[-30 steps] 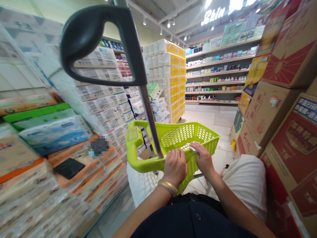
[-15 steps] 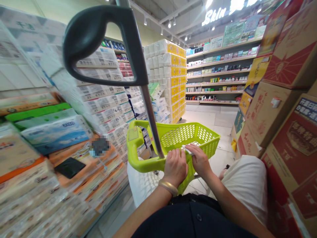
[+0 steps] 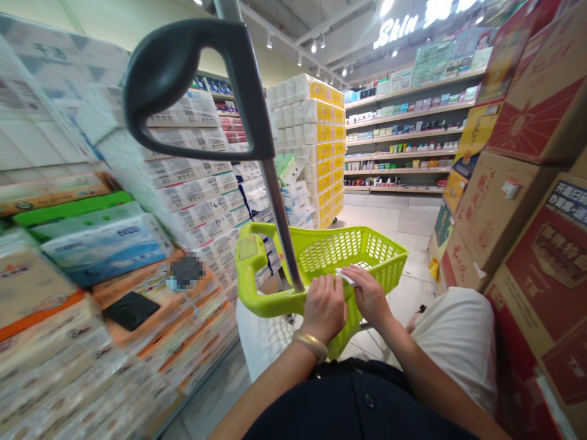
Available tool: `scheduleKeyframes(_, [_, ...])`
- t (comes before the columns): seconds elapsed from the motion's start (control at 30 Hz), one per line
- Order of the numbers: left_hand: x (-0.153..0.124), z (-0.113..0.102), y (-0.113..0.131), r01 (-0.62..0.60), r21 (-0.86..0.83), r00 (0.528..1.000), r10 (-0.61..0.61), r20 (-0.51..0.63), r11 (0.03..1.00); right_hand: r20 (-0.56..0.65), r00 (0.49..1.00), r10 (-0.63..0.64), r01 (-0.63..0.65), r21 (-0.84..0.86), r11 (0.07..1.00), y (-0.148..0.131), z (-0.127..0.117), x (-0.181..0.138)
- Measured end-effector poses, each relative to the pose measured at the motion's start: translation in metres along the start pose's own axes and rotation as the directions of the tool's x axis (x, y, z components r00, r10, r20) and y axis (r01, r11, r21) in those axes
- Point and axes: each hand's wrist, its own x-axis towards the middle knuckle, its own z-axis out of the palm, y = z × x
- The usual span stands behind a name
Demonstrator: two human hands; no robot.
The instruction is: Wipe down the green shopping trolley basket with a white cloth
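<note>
A lime-green plastic shopping basket [image 3: 376, 253] on wheels stands in front of me. Its metal pole rises to a black pull handle [image 3: 183, 67] near the camera. My left hand [image 3: 324, 305] is closed over the basket's near rim beside the pole, with a gold bangle on its wrist. Just right of it, my right hand [image 3: 367, 292] presses a white cloth [image 3: 345, 276] against the same rim, fingers curled over it.
Stacked tissue and paper packs [image 3: 110, 244] fill the left side, with a black phone [image 3: 129, 310] lying on them. Cardboard boxes [image 3: 523, 195] are piled on the right. A tower of toilet rolls [image 3: 312, 134] and product shelves [image 3: 403, 134] stand beyond the tiled aisle.
My right hand has slid the white cloth leftward along the rim, closer to my left hand. The left hand and basket have stayed put.
</note>
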Motion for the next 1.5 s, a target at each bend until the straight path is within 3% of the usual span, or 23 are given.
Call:
scheduleKeyframes(0.23, [0.004,0.002,-0.013,-0.019,-0.002,1.0,0.019,0.011,1.0,-0.161,0.982,0.099,-0.12,-0.125,0.985,0.038,-0.006,-0.004])
scheduleKeyframes(0.47, [0.008,0.004,-0.03,0.025,-0.026,1.0,-0.025,-0.01,0.999,-0.032,0.999,0.025,-0.028,-0.105,0.994,0.017,0.006,0.0])
scheduleKeyframes(0.7, [0.012,0.001,-0.035,0.206,-0.031,0.978,-0.205,0.029,0.978,-0.215,0.969,0.122,-0.177,-0.257,0.95,0.054,-0.012,-0.009])
scheduleKeyframes(0.83, [0.017,-0.004,-0.028,0.278,-0.026,0.959,-0.276,0.071,0.96,-0.13,0.99,0.056,-0.085,-0.231,0.969,0.035,0.002,-0.009])
scheduleKeyframes(1.0, [0.015,0.007,-0.014,0.099,-0.17,0.995,-0.098,0.014,0.98,-0.027,0.999,-0.022,0.017,-0.17,0.985,0.025,0.003,-0.012])
scheduleKeyframes(1.23, [0.003,0.036,-0.009,-0.022,-0.175,0.999,0.027,0.023,0.984,-0.263,0.961,0.086,-0.167,-0.303,0.938,0.052,-0.019,-0.018])
scheduleKeyframes(1.43, [0.0,0.04,-0.01,-0.003,-0.17,1.0,0.003,0.0,0.985,-0.09,0.995,-0.032,0.008,-0.252,0.968,0.023,-0.005,-0.015])
scheduleKeyframes(1.5, [-0.001,0.04,-0.011,-0.014,-0.166,1.0,0.014,-0.003,0.986,-0.1,0.994,-0.033,0.006,-0.267,0.964,0.024,-0.009,-0.015])
